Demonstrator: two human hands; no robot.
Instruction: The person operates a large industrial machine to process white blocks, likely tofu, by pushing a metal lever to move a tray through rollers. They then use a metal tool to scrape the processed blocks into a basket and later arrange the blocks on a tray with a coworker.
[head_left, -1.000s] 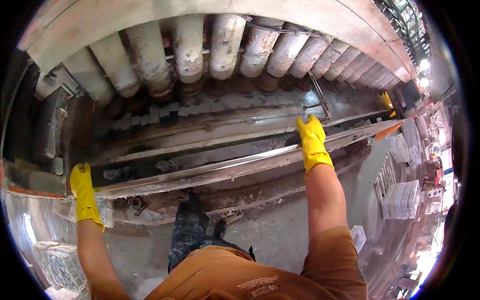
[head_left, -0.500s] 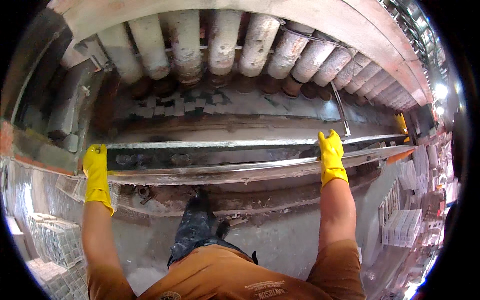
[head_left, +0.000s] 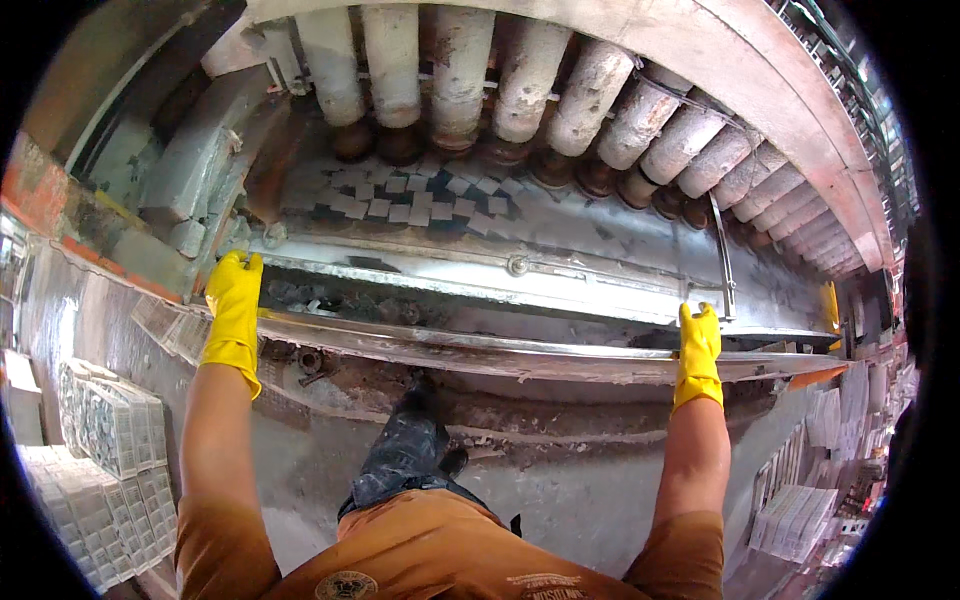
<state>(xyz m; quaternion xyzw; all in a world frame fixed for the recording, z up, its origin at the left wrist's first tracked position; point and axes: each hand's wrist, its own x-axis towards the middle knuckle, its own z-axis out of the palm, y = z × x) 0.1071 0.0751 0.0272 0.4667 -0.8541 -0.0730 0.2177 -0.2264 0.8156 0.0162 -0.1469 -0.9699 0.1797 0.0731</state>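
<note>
A long shiny metal panel [head_left: 450, 268] lies across in front of me, its wet-looking upper face showing, with a round fitting [head_left: 517, 265] near its middle. My left hand [head_left: 235, 300], in a yellow rubber glove, has its fingers curled over the panel's left end. Farther along to the right, my right hand [head_left: 698, 345], gloved alike, is closed on the panel's near edge. The fingertips of both hands are partly hidden. Nearer to me runs a metal-edged trough wall [head_left: 480, 350], with a dark gap and rubble between it and the panel.
Thick, pale, crusted cylinders [head_left: 590, 95] stand in a row beyond the panel, below a curved beam [head_left: 720, 70]. Small square tiles [head_left: 420, 212] lie scattered beneath them. A slim metal bar [head_left: 722, 260] rises near my right hand. Stacked crates [head_left: 115, 430] stand at the lower left.
The panel, seen nearly edge-on before, now shows its broad face and fitting. Both hands stay on it. The whole view has shifted, and more tiles behind the panel show.
</note>
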